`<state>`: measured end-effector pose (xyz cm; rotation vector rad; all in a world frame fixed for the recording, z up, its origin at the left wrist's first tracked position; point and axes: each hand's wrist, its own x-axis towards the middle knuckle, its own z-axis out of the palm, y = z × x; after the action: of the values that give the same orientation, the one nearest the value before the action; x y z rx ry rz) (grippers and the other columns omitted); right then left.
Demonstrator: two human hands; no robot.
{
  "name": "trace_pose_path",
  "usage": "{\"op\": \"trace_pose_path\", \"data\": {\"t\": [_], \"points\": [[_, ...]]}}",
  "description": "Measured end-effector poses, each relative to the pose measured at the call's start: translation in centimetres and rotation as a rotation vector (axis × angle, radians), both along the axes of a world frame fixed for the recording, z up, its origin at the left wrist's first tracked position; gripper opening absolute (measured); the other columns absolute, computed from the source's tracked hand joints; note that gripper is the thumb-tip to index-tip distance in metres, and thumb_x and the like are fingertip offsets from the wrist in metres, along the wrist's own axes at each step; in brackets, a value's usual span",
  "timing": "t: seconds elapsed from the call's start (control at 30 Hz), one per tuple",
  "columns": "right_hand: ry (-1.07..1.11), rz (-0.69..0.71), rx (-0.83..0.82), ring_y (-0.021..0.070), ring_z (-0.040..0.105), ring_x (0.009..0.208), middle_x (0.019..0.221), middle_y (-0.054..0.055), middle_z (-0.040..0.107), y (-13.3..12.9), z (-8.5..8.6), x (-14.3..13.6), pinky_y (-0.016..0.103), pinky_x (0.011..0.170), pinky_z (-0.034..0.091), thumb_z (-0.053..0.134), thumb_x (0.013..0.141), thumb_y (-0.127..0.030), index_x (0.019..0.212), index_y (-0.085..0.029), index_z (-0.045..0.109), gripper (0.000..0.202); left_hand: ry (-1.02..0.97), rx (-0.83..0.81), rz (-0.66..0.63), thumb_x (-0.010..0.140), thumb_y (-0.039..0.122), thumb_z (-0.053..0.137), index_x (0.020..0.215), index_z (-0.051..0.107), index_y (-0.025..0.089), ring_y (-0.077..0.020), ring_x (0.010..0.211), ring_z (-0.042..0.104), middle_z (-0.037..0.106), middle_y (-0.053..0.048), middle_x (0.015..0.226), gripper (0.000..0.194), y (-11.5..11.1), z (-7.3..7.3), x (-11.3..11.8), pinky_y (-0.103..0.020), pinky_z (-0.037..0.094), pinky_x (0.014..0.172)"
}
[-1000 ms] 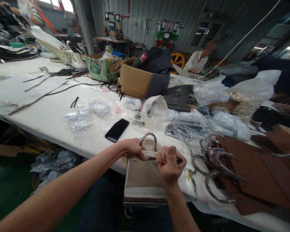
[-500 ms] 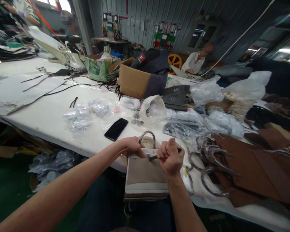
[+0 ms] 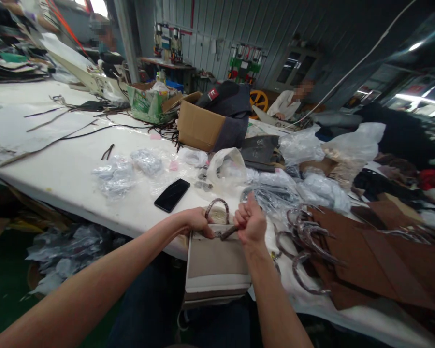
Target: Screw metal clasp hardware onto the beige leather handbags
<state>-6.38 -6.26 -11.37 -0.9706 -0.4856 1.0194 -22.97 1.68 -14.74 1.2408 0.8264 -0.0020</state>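
A beige and white bag (image 3: 217,261) rests against the table's near edge, above my lap. Its curved brown handle (image 3: 217,202) stands up at the top, wrapped in clear film. My left hand (image 3: 200,222) grips the bag's top edge beside the handle, fingers closed. My right hand (image 3: 251,220) is closed around a dark brown strap (image 3: 229,232), whose end lies at the small metal fitting (image 3: 217,234) on the bag's top. The right thumb points up.
A black phone (image 3: 172,195) lies left of the bag on the white table (image 3: 68,179). Plastic-wrapped bundles (image 3: 114,178) and a cardboard box (image 3: 199,126) are further back. Wrapped handles (image 3: 311,237) and brown sheets (image 3: 366,256) lie right. A person (image 3: 288,104) sits behind.
The view has shifted slightly. My right hand has turned a little, and its strap now sits closer to the fitting. My left hand keeps its hold on the bag.
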Motion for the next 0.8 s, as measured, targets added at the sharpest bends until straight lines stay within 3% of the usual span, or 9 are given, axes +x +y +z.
{"op": "trace_pose_path", "data": {"t": [0.1, 0.17, 0.3, 0.5, 0.8], "points": [[-0.070, -0.184, 0.218, 0.0051, 0.020, 0.039, 0.049, -0.010, 0.026, -3.1, -0.1, -0.6, 0.023, 0.038, 0.020, 0.077, 0.098, -0.057, 0.057, -0.023, 0.033, 0.069, 0.014, -0.018, 0.026, 0.046, 0.017, 0.089, 0.079, 0.079, 0.014, -0.0225, 0.068, 0.066, 0.076, -0.006, 0.077, 0.035, -0.2, -0.2, 0.0, -0.029, 0.055, 0.058], [-0.133, -0.226, 0.272, 0.0060, 0.022, 0.040, 0.050, -0.009, 0.026, -3.9, -0.1, -1.4, 0.024, 0.039, 0.020, 0.073, 0.102, -0.054, 0.056, -0.022, 0.034, 0.068, 0.014, -0.015, 0.037, 0.047, 0.015, 0.089, 0.079, 0.079, 0.014, -0.0227, 0.068, 0.066, 0.076, -0.006, 0.077, 0.034, -0.2, -0.2, 0.0, -0.029, 0.054, 0.057], [-0.202, -0.211, 0.294, 0.0060, 0.023, 0.041, 0.052, -0.009, 0.026, -3.9, -0.2, -2.6, 0.024, 0.041, 0.020, 0.072, 0.104, -0.049, 0.056, -0.022, 0.035, 0.067, 0.018, 0.014, 0.048, 0.050, 0.014, 0.088, 0.077, 0.078, 0.014, -0.0199, 0.065, 0.064, 0.074, -0.004, 0.074, 0.029, -0.3, 0.1, -0.1, -0.026, 0.052, 0.056], [-0.205, -0.250, 0.321, 0.0053, 0.020, 0.039, 0.051, -0.009, 0.025, -4.1, -0.7, -2.0, 0.021, 0.040, 0.022, 0.064, 0.109, -0.049, 0.058, -0.021, 0.032, 0.067, 0.016, 0.046, 0.037, 0.052, 0.012, 0.089, 0.075, 0.076, 0.014, -0.0185, 0.067, 0.065, 0.073, -0.002, 0.074, 0.026, -0.2, 0.1, -0.3, -0.023, 0.051, 0.055], [-0.250, -0.213, 0.264, 0.0052, 0.024, 0.040, 0.052, -0.009, 0.028, -3.4, -1.0, -3.2, 0.021, 0.040, 0.022, 0.073, 0.104, -0.048, 0.056, -0.020, 0.036, 0.067, 0.044, 0.077, 0.054, 0.053, 0.009, 0.089, 0.077, 0.076, 0.015, -0.0189, 0.068, 0.065, 0.074, -0.002, 0.076, 0.028, -0.2, -0.1, -0.1, -0.024, 0.051, 0.057]]}}
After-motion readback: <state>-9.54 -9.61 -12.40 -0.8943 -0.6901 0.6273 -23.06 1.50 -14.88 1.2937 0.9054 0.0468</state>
